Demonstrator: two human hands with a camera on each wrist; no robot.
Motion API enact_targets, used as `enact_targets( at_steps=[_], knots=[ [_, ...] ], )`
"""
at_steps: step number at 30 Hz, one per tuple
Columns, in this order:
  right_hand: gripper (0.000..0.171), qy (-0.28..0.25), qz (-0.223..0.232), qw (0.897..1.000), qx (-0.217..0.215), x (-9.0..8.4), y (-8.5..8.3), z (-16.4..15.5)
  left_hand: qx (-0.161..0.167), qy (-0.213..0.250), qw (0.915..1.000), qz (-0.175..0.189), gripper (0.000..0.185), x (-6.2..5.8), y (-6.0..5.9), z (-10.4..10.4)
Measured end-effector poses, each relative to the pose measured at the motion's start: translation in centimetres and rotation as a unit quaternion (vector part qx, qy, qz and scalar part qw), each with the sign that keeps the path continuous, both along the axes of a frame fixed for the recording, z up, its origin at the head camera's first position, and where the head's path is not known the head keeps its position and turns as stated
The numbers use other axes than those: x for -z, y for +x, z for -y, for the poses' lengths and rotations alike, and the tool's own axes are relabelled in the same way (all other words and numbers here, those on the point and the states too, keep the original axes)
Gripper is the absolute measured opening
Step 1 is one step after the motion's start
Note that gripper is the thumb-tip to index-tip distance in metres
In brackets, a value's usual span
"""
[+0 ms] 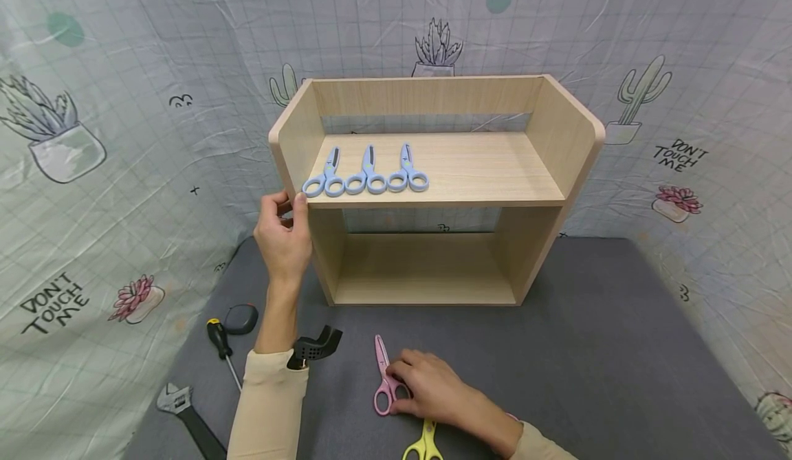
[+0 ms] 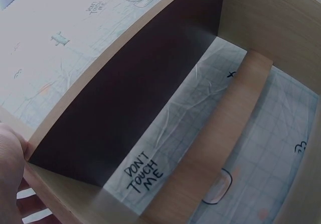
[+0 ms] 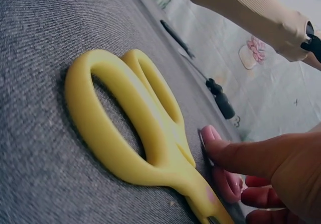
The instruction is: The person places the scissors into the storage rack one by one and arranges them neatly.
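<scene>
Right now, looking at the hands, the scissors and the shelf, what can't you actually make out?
- Pink scissors: handles partly under the right hand in the head view, so the grip is unclear.
- Yellow scissors: handles cut by the bottom edge of the head view; blades out of frame in the right wrist view.
- Left hand: fingertips hidden behind the shelf side panel.
- Wrench: cut by the bottom edge.

Yellow scissors [image 3: 150,128] flat on the grey worktop [image 3: 45,28], handles toward the lens. Right hand [image 3: 273,171] just beyond, fingertips [image 3: 213,138] down on pink scissors [image 3: 225,181]. Farther back, a screwdriver [image 3: 218,96] and a beige sleeve [image 3: 251,13] overhead.
</scene>
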State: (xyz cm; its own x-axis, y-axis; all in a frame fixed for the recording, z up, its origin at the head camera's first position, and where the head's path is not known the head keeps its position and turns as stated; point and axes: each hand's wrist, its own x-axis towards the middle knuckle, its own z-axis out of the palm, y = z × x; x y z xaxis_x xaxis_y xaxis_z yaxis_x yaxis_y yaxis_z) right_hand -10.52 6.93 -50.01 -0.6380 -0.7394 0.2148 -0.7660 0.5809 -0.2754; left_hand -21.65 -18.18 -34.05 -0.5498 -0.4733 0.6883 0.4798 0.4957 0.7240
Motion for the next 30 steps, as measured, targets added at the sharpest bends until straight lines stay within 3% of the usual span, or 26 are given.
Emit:
enact_targets(
  at_steps=[8,16,30],
  knots=[
    [0.055,0.030,0.008,0.999,0.013,-0.04,-0.29,-0.48,0.003,0.000,1.0000,0.000,0.030,-0.17,0.30,-0.14],
    [0.038,0.020,0.004,1.000,0.020,-0.11,-0.51,-0.43,0.001,-0.004,1.0000,0.003,0.031,-0.15,0.28,-0.14],
    [0.030,0.015,0.054,0.998,0.041,-0.58,-0.81,-0.50,0.005,-0.005,1.0000,-0.002,0.031,-0.23,0.36,-0.12]
  ],
)
